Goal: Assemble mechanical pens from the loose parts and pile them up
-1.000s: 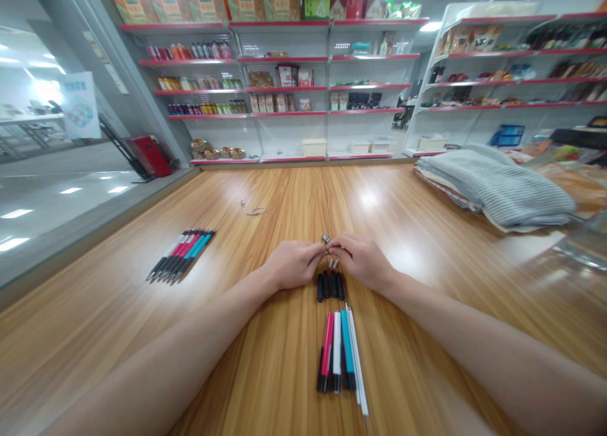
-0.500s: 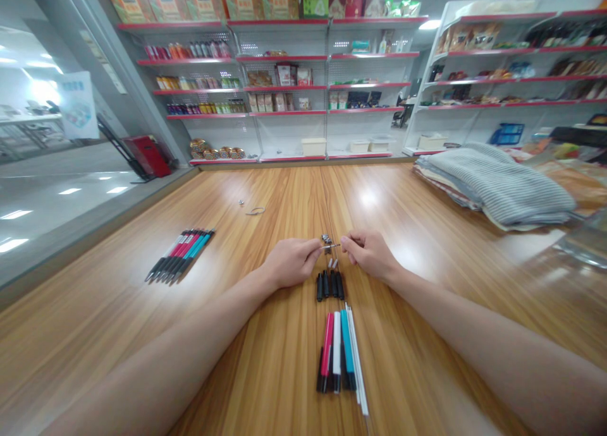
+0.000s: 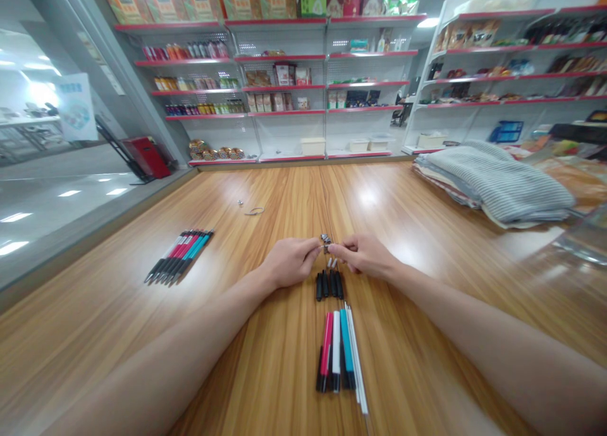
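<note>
My left hand [image 3: 293, 260] is closed in a pinch at the table's middle, over a thin rod-like pen part mostly hidden by the fingers. My right hand [image 3: 364, 255] pinches from the other side, its fingertips almost meeting the left ones. Just beyond lie small silvery pen pieces [image 3: 325, 238]. Small pale tubes [image 3: 332, 263] lie below the fingertips, then a row of short black pen grips [image 3: 329, 285]. Nearer stand out a pink barrel [image 3: 327, 344], a white barrel [image 3: 336, 344] and a blue barrel [image 3: 346, 341], each with black parts, beside thin white refills [image 3: 358, 366].
Several assembled pens [image 3: 180, 256] lie side by side on the left of the wooden table [image 3: 265, 392]. A metal ring [image 3: 255, 211] and a tiny silvery piece [image 3: 240, 202] are farther back. Folded cloths [image 3: 493, 183] and a glass vessel [image 3: 585, 240] sit at right; stocked shelves [image 3: 289, 58] stand behind.
My right hand has moved left, up to the left fingertips. The thin rod that showed between the hands is now mostly covered. My left hand has stayed in place.
</note>
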{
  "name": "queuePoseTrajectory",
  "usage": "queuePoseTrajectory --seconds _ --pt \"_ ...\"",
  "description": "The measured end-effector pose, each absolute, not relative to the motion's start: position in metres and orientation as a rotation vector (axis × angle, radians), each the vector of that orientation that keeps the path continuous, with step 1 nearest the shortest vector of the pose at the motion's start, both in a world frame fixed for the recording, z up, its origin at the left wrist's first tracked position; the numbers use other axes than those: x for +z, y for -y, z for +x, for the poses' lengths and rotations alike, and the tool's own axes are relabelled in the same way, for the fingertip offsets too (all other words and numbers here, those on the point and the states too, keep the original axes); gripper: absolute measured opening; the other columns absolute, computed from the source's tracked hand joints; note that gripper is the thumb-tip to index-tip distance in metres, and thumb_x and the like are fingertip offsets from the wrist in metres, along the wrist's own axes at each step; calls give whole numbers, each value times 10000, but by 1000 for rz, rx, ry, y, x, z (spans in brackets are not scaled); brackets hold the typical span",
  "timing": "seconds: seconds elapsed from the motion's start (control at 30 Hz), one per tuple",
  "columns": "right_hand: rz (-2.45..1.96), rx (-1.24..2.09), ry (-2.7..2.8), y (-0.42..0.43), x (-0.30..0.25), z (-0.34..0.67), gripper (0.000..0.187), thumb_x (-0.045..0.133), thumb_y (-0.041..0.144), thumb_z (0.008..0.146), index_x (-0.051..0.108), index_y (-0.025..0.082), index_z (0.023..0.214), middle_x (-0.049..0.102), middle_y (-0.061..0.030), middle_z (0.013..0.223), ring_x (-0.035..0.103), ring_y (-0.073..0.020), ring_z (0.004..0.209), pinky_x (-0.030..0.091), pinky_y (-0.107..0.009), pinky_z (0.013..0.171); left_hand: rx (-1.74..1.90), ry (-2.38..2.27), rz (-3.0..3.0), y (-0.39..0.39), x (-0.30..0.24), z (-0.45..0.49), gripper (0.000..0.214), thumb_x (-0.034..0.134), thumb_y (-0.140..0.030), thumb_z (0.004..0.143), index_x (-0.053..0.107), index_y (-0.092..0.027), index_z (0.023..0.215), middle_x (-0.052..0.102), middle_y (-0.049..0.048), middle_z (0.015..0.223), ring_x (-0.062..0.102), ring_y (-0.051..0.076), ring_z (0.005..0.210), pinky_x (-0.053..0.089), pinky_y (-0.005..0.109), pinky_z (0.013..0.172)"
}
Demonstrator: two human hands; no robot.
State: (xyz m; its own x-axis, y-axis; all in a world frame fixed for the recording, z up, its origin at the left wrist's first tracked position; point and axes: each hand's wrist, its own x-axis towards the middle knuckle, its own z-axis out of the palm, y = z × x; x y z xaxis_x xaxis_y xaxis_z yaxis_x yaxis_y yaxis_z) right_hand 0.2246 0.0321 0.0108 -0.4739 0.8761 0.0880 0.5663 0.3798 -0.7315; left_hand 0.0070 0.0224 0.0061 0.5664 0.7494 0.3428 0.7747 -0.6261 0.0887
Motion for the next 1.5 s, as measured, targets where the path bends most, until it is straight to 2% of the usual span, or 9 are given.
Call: queuePoseTrajectory --seconds 0.2,0.3,0.5,0.63,0.73,0.9,0.97,1.3,1.5 --pt "-1327 1144 2465 -38 28 239 383 659 496 713 582 153 562 582 -4 457 503 -96 392 336 -198 390 -569 1350 -2709 -24 5 6 298 323 -335 957 546 -208 804 626 29 714 582 163 652 354 255 586" --pt "-1332 1287 2505 -38 35 243 288 627 416 724 588 159 599 587 5 480 506 -100 389 341 -198 365 -578 1350 -2711 -24 5 7 298 325 -336 956 543 -210 798 625 26 713 581 162 652 352 255 587" --pt "-1454 1380 2524 -36 41 243 347 615 466 704 556 158 554 595 -20 475 524 -122 374 369 -212 343 -568 1356 -2713 -24 6 7 300 319 -339 957 536 -211 795 622 26 712 579 163 650 347 256 581" --pt "-1444 1403 2480 -35 35 243 206 598 348 684 564 166 594 606 -9 489 524 -121 375 355 -204 340 -545 1366 -2723 -23 7 7 310 311 -341 958 538 -209 793 625 30 719 585 166 666 358 257 596" --pt "-1486 1245 2448 -36 26 241 123 530 274 691 563 175 625 588 10 476 464 -99 340 322 -204 349 -540 1362 -2724 -23 7 7 312 304 -341 959 538 -211 799 626 31 720 585 168 666 358 258 596" --pt "-1286 434 2445 -34 15 235 100 553 223 655 535 176 568 570 2 519 481 -106 463 293 -223 455 -543 1350 -2710 -24 5 6 303 308 -340 959 538 -212 808 631 29 723 586 170 658 346 260 583" --pt "-1238 295 2431 -33 13 235 102 571 222 652 538 176 566 568 -1 534 488 -112 494 296 -225 479 -545 1344 -2709 -24 4 6 296 312 -337 958 538 -212 812 633 28 728 587 170 661 346 260 584" --pt "-1031 371 2188 -34 9 238 121 499 260 856 577 168 855 609 -7 676 534 -111 563 380 -217 552 -573 1316 -2723 -24 5 7 287 324 -321 958 539 -207 807 640 31 746 587 166 670 348 260 594" --pt "-953 256 2160 -36 7 235 118 466 195 880 579 163 868 608 -35 761 529 -133 633 386 -237 580 -566 1303 -2712 -24 4 7 283 323 -325 959 531 -207 808 631 24 735 589 168 673 344 256 587"
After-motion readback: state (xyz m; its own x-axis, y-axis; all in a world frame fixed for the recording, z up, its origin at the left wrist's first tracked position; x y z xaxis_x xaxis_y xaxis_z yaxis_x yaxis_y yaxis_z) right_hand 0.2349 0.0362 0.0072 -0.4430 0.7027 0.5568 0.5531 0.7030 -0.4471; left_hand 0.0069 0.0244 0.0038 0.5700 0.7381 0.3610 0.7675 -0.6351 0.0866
